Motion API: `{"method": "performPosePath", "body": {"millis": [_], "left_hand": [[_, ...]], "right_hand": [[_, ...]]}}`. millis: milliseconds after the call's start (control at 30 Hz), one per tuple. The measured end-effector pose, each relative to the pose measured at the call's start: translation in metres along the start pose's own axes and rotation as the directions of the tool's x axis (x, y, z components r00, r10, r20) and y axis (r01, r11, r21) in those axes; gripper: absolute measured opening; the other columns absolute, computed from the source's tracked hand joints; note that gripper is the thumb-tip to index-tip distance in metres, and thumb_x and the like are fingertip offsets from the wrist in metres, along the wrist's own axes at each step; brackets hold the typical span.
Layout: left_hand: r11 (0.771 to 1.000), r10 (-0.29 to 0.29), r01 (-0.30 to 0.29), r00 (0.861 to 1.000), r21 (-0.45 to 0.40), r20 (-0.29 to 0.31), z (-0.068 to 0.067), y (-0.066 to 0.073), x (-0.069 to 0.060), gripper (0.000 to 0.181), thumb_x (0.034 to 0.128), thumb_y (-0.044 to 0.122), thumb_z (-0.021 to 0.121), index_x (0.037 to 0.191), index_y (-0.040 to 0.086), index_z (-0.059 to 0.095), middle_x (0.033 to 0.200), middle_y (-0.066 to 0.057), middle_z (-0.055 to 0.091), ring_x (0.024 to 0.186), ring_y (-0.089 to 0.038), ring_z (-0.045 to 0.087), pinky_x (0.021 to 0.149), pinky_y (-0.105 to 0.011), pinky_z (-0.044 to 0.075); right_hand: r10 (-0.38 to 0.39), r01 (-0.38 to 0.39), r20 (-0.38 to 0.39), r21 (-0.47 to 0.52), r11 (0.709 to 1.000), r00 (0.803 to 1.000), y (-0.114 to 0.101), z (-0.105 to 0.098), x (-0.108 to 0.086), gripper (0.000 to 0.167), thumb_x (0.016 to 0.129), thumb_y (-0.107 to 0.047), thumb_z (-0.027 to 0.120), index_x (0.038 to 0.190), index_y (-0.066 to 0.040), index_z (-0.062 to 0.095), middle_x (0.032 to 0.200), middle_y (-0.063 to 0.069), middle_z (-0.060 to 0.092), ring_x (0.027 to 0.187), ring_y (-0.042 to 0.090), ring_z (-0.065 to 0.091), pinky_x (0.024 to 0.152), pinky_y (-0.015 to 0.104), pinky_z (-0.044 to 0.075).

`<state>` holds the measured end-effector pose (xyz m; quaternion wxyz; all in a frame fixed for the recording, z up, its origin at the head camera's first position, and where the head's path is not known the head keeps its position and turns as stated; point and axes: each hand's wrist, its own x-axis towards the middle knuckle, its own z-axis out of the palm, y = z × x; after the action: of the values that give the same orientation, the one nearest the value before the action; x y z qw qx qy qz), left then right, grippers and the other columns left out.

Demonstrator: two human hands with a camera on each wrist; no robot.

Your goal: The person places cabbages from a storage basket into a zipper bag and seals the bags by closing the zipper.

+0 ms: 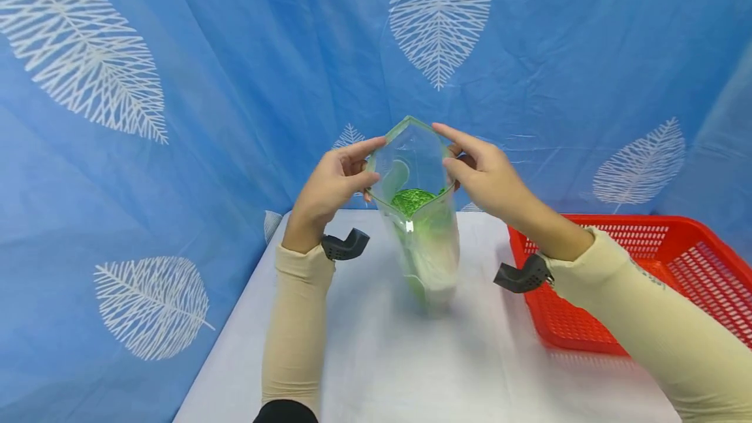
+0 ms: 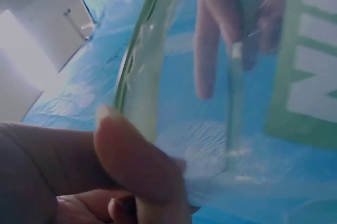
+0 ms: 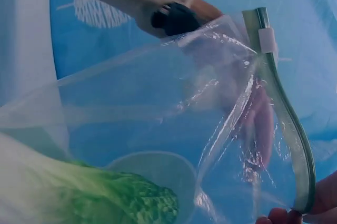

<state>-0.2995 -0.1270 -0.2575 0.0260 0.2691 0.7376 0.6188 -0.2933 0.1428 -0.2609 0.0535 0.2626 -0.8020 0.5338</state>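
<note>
A clear slider zip bag stands on the white table with its mouth spread open, facing up. Inside it is a napa cabbage, pale at the base and green at the leafy top, also seen through the plastic in the right wrist view. The left hand pinches the left side of the bag's rim with thumb and fingers. On the opposite side, the right hand grips the rim likewise. A white slider sits on the green zip strip.
To the right stands a red plastic basket with perforated walls, under the right forearm. Blue leaf-patterned cloth hangs behind and to the left of the white table.
</note>
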Motion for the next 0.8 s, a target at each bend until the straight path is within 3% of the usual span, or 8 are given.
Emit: {"method": "performPosePath", "body": {"millis": [100, 167, 300, 400, 500, 600, 700, 800], "left_hand": [[0.994, -0.02, 0.022, 1.0, 0.106, -0.025, -0.007, 0.012, -0.002, 0.055, 0.0988, -0.005, 0.057, 0.151, 0.011, 0.052, 0.118, -0.018, 0.064, 0.066, -0.021, 0.052, 0.06, -0.033, 0.055], [0.982, -0.035, 0.034, 0.999, 0.186, 0.0, -0.007, 0.017, -0.001, 0.054, 0.0989, -0.002, 0.056, 0.15, 0.015, 0.054, 0.113, -0.013, 0.066, 0.065, -0.025, 0.051, 0.059, -0.035, 0.053], [0.952, -0.1, 0.059, 0.987, 0.301, 0.124, 0.008, 0.014, 0.005, 0.054, 0.0981, -0.001, 0.053, 0.149, 0.015, 0.055, 0.144, 0.005, 0.058, 0.07, -0.033, 0.053, 0.058, -0.038, 0.052], [0.933, -0.17, 0.098, 0.968, 0.346, 0.185, 0.028, 0.003, 0.011, 0.053, 0.0985, -0.003, 0.051, 0.149, 0.013, 0.055, 0.159, 0.006, 0.042, 0.074, -0.039, 0.057, 0.056, -0.039, 0.05], [0.925, -0.21, 0.121, 0.953, 0.36, 0.217, 0.049, -0.008, 0.018, 0.051, 0.0997, -0.001, 0.052, 0.149, 0.012, 0.055, 0.161, 0.002, 0.041, 0.074, -0.04, 0.06, 0.054, -0.039, 0.049], [0.933, -0.197, 0.107, 0.952, 0.344, 0.236, 0.073, -0.021, 0.027, 0.051, 0.1001, 0.001, 0.052, 0.15, 0.011, 0.053, 0.14, -0.007, 0.062, 0.07, -0.036, 0.063, 0.049, -0.034, 0.043], [0.944, -0.177, 0.094, 0.953, 0.315, 0.247, 0.102, -0.041, 0.035, 0.053, 0.0977, 0.0, 0.054, 0.151, 0.006, 0.052, 0.101, -0.013, 0.073, 0.062, -0.027, 0.062, 0.046, -0.027, 0.039], [0.95, -0.185, 0.101, 0.945, 0.297, 0.269, 0.134, -0.065, 0.036, 0.056, 0.0946, -0.004, 0.055, 0.15, 0.004, 0.052, 0.084, -0.01, 0.071, 0.056, -0.017, 0.059, 0.046, -0.023, 0.043]], "right_hand": [[-0.028, 0.028, 0.011, 0.042, 0.999, 1.0, -0.001, 0.016, 0.003, 0.054, 0.105, -0.01, 0.051, 0.156, -0.027, 0.045, 0.098, 0.016, 0.057, 0.077, 0.03, 0.06, 0.073, 0.034, 0.053], [-0.022, 0.021, 0.018, 0.063, 0.998, 1.0, 0.003, 0.027, 0.002, 0.054, 0.105, -0.01, 0.052, 0.156, -0.027, 0.046, 0.098, 0.014, 0.057, 0.075, 0.03, 0.06, 0.066, 0.034, 0.049], [0.083, -0.079, -0.021, 0.147, 0.986, 0.996, 0.027, 0.043, -0.012, 0.055, 0.104, -0.009, 0.054, 0.156, -0.026, 0.045, 0.1, 0.013, 0.056, 0.074, 0.025, 0.058, 0.06, 0.03, 0.042], [0.206, -0.175, -0.102, 0.257, 0.951, 0.973, 0.049, 0.048, -0.031, 0.056, 0.104, -0.008, 0.056, 0.157, -0.023, 0.044, 0.102, 0.012, 0.052, 0.077, 0.017, 0.055, 0.065, 0.025, 0.046], [0.309, -0.225, -0.172, 0.384, 0.895, 0.936, 0.064, 0.045, -0.052, 0.057, 0.104, -0.009, 0.056, 0.158, -0.021, 0.043, 0.103, 0.009, 0.047, 0.082, 0.013, 0.051, 0.072, 0.022, 0.051], [0.378, -0.234, -0.219, 0.489, 0.84, 0.899, 0.073, 0.043, -0.073, 0.059, 0.105, -0.01, 0.055, 0.16, -0.021, 0.037, 0.103, 0.007, 0.05, 0.09, 0.013, 0.053, 0.076, 0.023, 0.052], [0.439, -0.236, -0.258, 0.563, 0.792, 0.861, 0.082, 0.048, -0.103, 0.063, 0.106, -0.011, 0.051, 0.164, -0.022, 0.026, 0.108, 0.005, 0.056, 0.092, 0.013, 0.055, 0.077, 0.023, 0.052], [0.455, -0.251, -0.263, 0.558, 0.791, 0.851, 0.092, 0.061, -0.149, 0.066, 0.109, -0.013, 0.048, 0.166, -0.022, 0.015, 0.107, 0.005, 0.058, 0.085, 0.013, 0.057, 0.072, 0.024, 0.052]]}}
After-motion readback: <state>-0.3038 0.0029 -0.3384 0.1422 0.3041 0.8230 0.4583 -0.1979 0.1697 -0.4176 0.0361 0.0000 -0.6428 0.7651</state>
